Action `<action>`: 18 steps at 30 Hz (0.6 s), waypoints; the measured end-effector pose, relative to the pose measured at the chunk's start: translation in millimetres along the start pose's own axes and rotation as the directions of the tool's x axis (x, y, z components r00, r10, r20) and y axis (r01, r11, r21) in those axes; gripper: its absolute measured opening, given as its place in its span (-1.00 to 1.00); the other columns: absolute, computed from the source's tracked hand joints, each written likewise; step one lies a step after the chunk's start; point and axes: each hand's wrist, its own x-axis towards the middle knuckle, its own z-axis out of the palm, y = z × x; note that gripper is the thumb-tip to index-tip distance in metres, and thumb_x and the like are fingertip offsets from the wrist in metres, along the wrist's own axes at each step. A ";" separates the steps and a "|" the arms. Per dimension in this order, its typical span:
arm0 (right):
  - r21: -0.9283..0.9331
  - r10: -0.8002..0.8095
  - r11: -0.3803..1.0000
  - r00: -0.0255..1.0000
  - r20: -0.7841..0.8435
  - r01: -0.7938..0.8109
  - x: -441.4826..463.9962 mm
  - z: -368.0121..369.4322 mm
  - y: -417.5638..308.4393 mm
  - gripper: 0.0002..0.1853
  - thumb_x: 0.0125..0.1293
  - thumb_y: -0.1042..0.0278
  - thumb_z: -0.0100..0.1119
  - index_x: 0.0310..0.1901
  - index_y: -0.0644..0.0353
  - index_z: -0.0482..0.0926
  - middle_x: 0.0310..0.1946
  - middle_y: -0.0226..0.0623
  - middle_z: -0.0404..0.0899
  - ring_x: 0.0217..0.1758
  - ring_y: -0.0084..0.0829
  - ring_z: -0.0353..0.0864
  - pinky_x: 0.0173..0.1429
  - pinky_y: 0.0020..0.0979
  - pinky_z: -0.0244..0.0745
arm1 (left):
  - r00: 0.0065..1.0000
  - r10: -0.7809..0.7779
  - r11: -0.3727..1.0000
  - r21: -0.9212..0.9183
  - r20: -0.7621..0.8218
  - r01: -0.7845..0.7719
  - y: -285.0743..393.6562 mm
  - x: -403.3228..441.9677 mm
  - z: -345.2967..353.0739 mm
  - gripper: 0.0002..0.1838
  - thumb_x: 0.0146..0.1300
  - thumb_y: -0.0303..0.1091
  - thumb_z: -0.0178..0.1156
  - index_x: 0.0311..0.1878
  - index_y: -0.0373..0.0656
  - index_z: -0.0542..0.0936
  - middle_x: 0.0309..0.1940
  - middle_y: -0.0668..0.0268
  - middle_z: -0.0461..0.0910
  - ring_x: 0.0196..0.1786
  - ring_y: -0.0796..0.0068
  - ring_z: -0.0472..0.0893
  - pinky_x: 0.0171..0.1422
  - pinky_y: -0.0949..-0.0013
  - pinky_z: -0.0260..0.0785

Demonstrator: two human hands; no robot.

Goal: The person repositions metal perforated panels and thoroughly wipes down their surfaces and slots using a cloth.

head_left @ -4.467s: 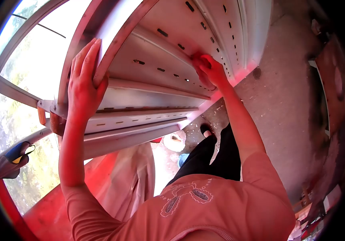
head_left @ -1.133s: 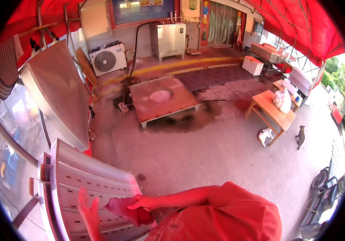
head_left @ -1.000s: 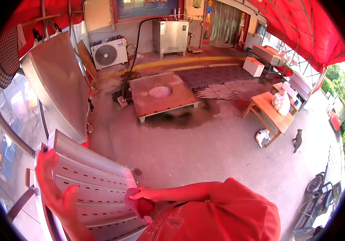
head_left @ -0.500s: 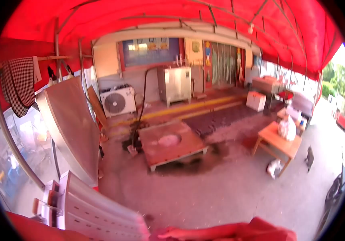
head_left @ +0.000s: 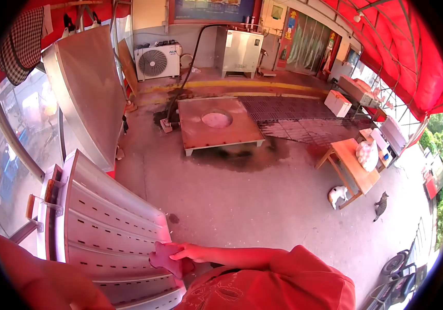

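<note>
Cloth of a purple-red colour is in the right hand, at the lower end of the ridged metal panel, near its right-hand edge in the view. I judge that the step in hand is handling this cloth close to the slotted face of the panel. From this angle I cannot tell if the cloth is touching the metal or is only in front of it. In my judgement, a next move with the cloth on the panel calls for a firm hold of the fabric, flat contact with the face, and care at the ridges and the slots, where a fold could catch.

The right arm goes out from the shoulder across the front of the body, quite level, and the hand points towards the panel. Its fingers are closed on the cloth, with the fabric bunched under them, and loose parts spread to both sides. The left arm is large and blurred in the lower left corner, in front of the panel's bottom part. I cannot make out the left fingers, so I cannot say if they are apart or together, or if they hold something.

At the panel's far side from the cloth, a wooden handle sticks out on a metal bracket.
</note>
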 end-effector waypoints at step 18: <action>-0.216 0.246 0.953 0.957 0.151 -0.211 93.1 -30.7 -44.0 -0.38 0.35 0.20 0.25 0.35 0.25 0.29 0.13 -0.16 0.53 0.18 -0.29 0.55 0.26 -0.23 0.49 | -0.064 -0.881 0.135 -0.378 -0.470 0.916 -130.0 -378.8 80.6 -0.18 0.31 -0.22 0.30 0.52 -0.17 0.12 0.35 0.08 0.34 0.33 0.38 0.39 0.32 0.31 0.35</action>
